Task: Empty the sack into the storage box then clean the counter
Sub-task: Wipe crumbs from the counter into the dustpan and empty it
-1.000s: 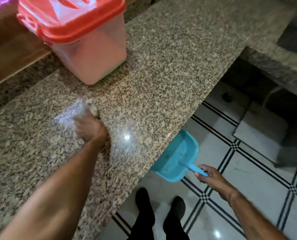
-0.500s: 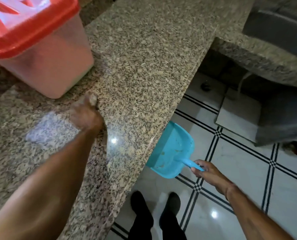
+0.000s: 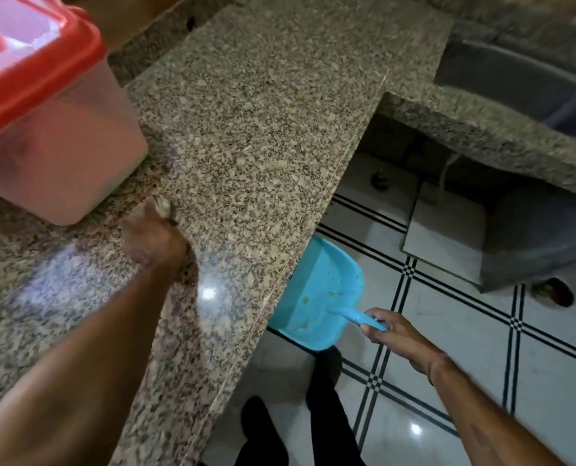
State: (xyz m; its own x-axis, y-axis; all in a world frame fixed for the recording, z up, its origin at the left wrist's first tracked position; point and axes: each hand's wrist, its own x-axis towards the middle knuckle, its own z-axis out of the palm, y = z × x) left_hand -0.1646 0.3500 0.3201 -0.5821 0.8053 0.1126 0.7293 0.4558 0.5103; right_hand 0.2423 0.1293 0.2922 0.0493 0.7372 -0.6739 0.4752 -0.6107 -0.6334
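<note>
A translucent storage box (image 3: 61, 163) with a red lid (image 3: 41, 75) stands on the speckled granite counter (image 3: 263, 112) at the upper left. My left hand (image 3: 152, 240) rests on the counter just in front of the box, blurred; something small and pale shows at its fingertips, and I cannot tell what. A whitish dusty smear (image 3: 61, 277) lies on the stone left of that hand. My right hand (image 3: 397, 338) grips the handle of a blue dustpan (image 3: 323, 297), held just below the counter's front edge with a few crumbs in it. No sack is in view.
A grey sink (image 3: 521, 85) is set in the counter at the upper right, with a dark space under it. Below lies a white tiled floor (image 3: 481, 348) with black lines. My dark shoes (image 3: 263, 428) stand close to the counter front.
My left hand has slid across the counter from the whitish smear toward the box. The view has shifted right. The dustpan stays under the counter edge in my right hand.
</note>
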